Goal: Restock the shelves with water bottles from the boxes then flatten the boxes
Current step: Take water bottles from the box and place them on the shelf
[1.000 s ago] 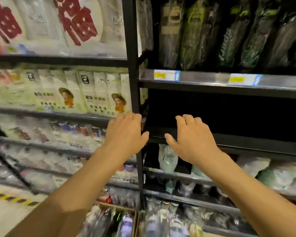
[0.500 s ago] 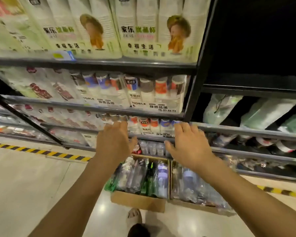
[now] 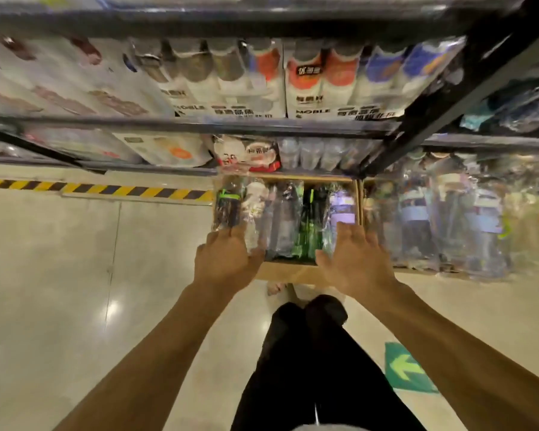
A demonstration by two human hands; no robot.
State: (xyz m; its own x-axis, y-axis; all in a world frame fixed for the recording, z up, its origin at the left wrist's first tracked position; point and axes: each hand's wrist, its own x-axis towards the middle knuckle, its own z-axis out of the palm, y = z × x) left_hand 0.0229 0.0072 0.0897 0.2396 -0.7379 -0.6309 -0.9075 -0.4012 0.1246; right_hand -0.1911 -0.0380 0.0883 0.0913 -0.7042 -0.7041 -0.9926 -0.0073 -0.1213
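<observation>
Beneath the stocked shelves (image 3: pixel 262 126), on the floor, an open cardboard box (image 3: pixel 287 270) sits packed with water bottles (image 3: pixel 285 219), each in crinkled clear film; more wrapped bottles (image 3: pixel 448 219) sit just beside it on the right. Judging by that film, they will likely be slippery and, if empty, light, yet stiff under the wrap, so a grip round the body below the cap seems safest. Left hand (image 3: pixel 227 262) and right hand (image 3: pixel 353 259) hover over the box's near edge, fingers straight and slightly spread, gripping nothing; whether the fingertips touch the film I cannot tell.
</observation>
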